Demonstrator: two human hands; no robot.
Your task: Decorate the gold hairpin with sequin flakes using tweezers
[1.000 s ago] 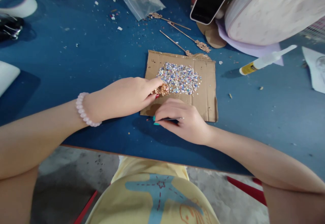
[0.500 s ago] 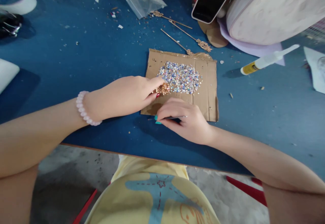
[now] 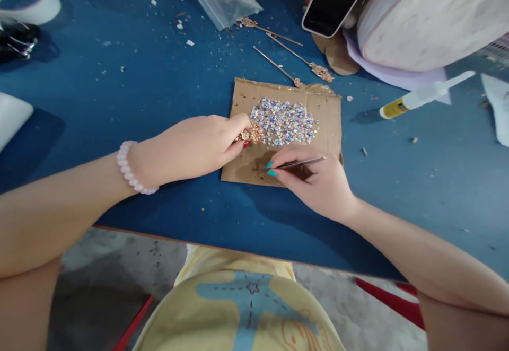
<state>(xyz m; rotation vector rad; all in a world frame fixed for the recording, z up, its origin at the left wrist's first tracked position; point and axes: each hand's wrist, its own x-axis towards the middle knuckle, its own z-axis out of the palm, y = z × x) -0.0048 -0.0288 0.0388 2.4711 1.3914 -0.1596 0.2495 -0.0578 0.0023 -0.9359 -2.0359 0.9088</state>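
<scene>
My left hand (image 3: 191, 141) is closed, pinching a gold filigree hair ornament (image 3: 255, 132) between thumb and finger, most of it hidden by the fingers. It hovers over the left part of a cardboard piece (image 3: 328, 152). Beside the ornament lies a patch of small shiny multicoloured chips (image 3: 284, 120) spread on the cardboard. My right hand (image 3: 318, 181) is closed around slim metal tweezers (image 3: 300, 164), whose tip points left over the cardboard's lower part, apart from the ornament. Whether the tip grips a chip is too small to tell.
Behind the cardboard lie several gold hair sticks (image 3: 320, 71) and a clear plastic bag (image 3: 225, 1). A phone (image 3: 338, 1) leans at the back right. On the right is a glue tube (image 3: 413, 98); a tape roll (image 3: 50, 6) is far left. The blue table (image 3: 159, 213) ends near my body.
My right hand has moved right and slightly up with the tweezers, from the cardboard's front edge to over it. My left hand has barely shifted, the ornament turning slightly.
</scene>
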